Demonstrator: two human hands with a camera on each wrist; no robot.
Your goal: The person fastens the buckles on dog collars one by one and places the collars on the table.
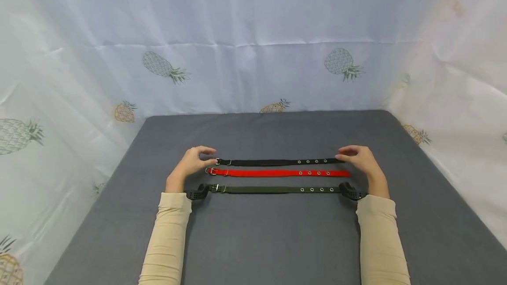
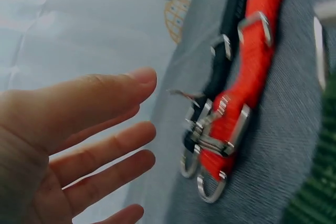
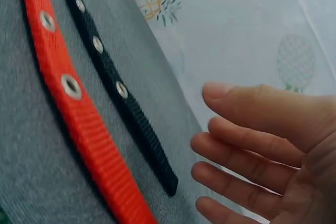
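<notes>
Three straps lie side by side on the grey mat [image 1: 277, 232]: a black strap [image 1: 273, 162] farthest, a red strap [image 1: 277, 173] in the middle, a dark green strap [image 1: 273, 190] nearest. My left hand [image 1: 194, 162] hovers by the buckle ends, fingers relaxed and apart, holding nothing; the buckles of the black strap [image 2: 220, 72] and red strap [image 2: 252, 66] lie just beyond my fingers [image 2: 105, 145]. My right hand [image 1: 358, 158] is at the tip ends, open; the black strap [image 3: 115, 93] and red strap [image 3: 79, 114] lie just clear of its fingers [image 3: 236, 145].
A white pineapple-print sheet [image 1: 253, 56] walls in the mat at the back and both sides. Black wrist-camera mounts [image 1: 196, 192] [image 1: 351, 191] sit near the green strap's ends. Bare mat stretches in front of and behind the straps.
</notes>
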